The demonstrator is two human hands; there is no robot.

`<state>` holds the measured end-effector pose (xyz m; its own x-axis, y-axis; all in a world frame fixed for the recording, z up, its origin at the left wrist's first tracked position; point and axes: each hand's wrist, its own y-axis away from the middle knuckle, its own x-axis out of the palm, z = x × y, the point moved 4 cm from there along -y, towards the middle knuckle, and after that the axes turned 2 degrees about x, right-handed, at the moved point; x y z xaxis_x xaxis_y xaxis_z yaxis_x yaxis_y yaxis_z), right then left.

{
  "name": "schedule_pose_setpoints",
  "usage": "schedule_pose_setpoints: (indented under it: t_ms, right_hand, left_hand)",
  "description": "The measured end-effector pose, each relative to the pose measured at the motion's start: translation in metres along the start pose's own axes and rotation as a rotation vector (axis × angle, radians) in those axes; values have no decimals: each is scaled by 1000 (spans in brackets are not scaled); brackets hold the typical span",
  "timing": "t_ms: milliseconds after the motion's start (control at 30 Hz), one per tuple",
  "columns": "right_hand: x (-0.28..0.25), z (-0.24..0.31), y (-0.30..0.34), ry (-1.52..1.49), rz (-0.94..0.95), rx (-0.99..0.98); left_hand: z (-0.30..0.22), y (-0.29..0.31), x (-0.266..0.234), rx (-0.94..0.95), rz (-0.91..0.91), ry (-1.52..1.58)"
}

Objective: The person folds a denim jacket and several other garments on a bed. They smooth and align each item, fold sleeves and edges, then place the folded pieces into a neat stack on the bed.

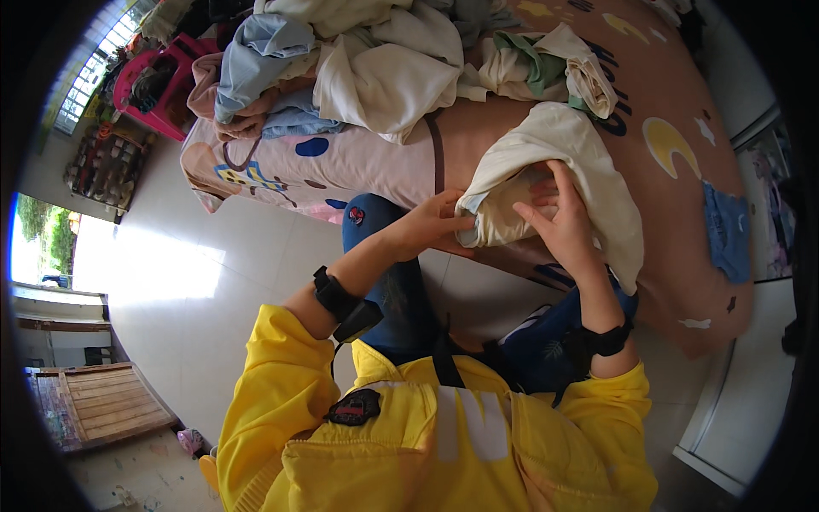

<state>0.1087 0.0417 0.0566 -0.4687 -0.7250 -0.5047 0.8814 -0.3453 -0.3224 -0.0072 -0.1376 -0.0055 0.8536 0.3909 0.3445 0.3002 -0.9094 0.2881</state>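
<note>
Forward, left hand point(438, 218) pinching cream garment point(563, 135) by its edge, right hand point(566, 220) unclenched, thumb spread, at its opening

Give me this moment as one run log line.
left hand: holding cream garment by its edge | right hand: spread at its opening | clothes pile: on printed bedsheet

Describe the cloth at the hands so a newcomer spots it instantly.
Start at the large brown-and-pink patterned cover. At its near edge, the left hand and right hand are on a loose cream cloth. The heap farther back has cream pieces too, but only this one has hands on it.
</note>
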Motion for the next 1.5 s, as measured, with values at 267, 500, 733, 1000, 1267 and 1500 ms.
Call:
schedule_pose_setpoints:
  t_ms: [267,500,733,1000,1267,1500]
  right_hand:
    - [35,0,-6,328,151,-49]
    - [37,10,-17,320,223,-67]
    - [21,76,-1,169,173,-550]
    - [55,109,10,-262,394,-307]
    - [65,51,106,143,85,-449]
    - [65,-9,219,-269,885,499]
  left_hand:
    - [48,1,60,-313,302,899]
    - [29,-13,41,29,-280,591]
    - [-70,72,-30,828,-626,-513]
    - [-65,104,24,976,-41,-595]
    - [-25,89,-26,652,-749,-930]
    - [27,90,-54,386,-601,-1098]
